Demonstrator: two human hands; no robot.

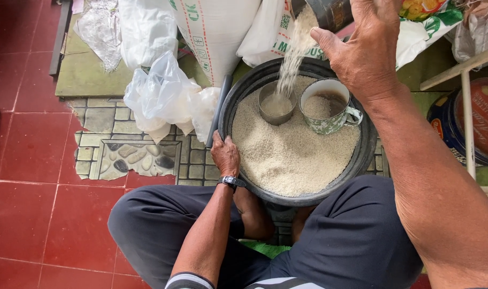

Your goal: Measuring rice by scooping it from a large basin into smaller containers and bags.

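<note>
We sit cross-legged on a red tiled floor [30, 160] with a wide black basin [368, 140] resting between our knees, filled most of the way with pale, fine-grained rice [292, 155]. The rice lies in an uneven heap, off-white and dry-looking, spread nearly to the rim on the near side.

Our right hand [364, 45] is raised above the far edge of the basin, closed around a dark tin can [329, 12] that is tipped over. A thin stream of rice falls from the can's mouth into a small metal cup [276, 103] that stands half sunk in the rice. The cup looks close to full, though the falling grains blur its rim, so we cannot be sure of the level.

Just beside the metal cup, to its right, stands an enamel mug [329, 115] with a green pattern and a handle pointing right; it too holds rice, with a shadowed hollow on one side.

Our left hand [225, 155] grips the near-left rim of the basin, fingers curled over the edge, a wristwatch [233, 182] on the wrist.

Behind the basin lean large white sacks [217, 32], and a crumpled clear plastic bag [163, 96] lies to the left on a patch of patterned stone tiles [131, 155].
</note>
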